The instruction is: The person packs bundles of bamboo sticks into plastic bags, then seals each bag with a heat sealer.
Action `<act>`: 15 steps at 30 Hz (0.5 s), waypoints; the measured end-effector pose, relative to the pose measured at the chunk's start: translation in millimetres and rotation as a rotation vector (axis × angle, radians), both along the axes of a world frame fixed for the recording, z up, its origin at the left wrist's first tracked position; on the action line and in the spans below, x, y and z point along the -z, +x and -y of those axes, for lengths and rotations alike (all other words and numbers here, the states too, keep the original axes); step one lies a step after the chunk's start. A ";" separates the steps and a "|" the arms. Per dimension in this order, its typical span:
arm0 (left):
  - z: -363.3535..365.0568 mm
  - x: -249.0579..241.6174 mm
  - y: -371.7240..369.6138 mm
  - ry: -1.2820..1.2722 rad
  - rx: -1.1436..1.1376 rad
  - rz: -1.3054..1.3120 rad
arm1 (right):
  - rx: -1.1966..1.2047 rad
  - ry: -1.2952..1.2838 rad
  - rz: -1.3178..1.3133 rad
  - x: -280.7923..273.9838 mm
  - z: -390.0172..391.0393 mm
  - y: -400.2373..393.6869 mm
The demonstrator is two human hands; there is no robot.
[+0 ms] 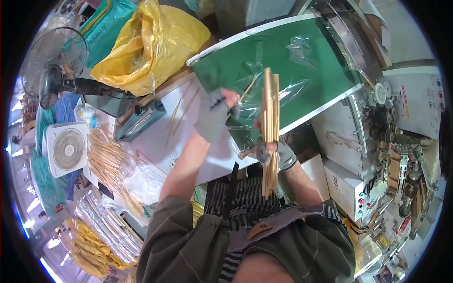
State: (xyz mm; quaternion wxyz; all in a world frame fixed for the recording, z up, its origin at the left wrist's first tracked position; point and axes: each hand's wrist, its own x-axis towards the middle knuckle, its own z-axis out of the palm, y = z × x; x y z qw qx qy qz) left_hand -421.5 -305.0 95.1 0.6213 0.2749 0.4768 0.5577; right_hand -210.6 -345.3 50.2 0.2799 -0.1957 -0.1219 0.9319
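Note:
My right hand (278, 153), in a grey fingerless glove, is closed round an upright bundle of thin wooden sticks (270, 118) in front of my body. My left hand (217, 111), gloved too and smeared by motion, is over the near left edge of the green surface (283, 56). A thin stick (249, 88) slants up from beside its fingers; the blur hides whether they grip it. Clear plastic film (301, 49) lies on the green surface. A few loose sticks (181, 113) rest on the white table (196, 162) left of my left hand.
A yellow bag (151, 45) and a teal box-like object (141, 120) are beyond the table's left side. Many sticks (106, 162) lie at the left, near a white fan (68, 148). Machinery (384, 113) stands at the right, by a white box (342, 188).

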 end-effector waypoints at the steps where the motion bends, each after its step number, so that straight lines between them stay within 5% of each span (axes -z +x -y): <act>1: 9.3 0.4 -1.5 0.016 0.144 -0.107 | 0.118 0.004 0.007 2.3 -0.4 -5.1; 5: 59.8 -3.0 -2.9 0.043 0.717 -0.323 | 0.427 -0.100 -0.028 15.5 -6.4 -3.0; 7: 84.7 10.4 -2.8 -0.152 1.051 -0.243 | 0.262 -0.019 0.169 21.3 7.5 1.3; 9: 96.5 1.0 -10.3 -0.064 1.264 -0.323 | 0.035 0.069 0.400 20.5 27.7 8.6; 12: 96.8 -12.4 -24.0 -0.253 1.521 -0.215 | -0.032 0.084 0.375 4.0 57.9 12.6; 15: 116.1 2.5 -20.7 -0.124 1.599 -0.098 | 0.073 0.200 0.459 17.0 85.9 12.1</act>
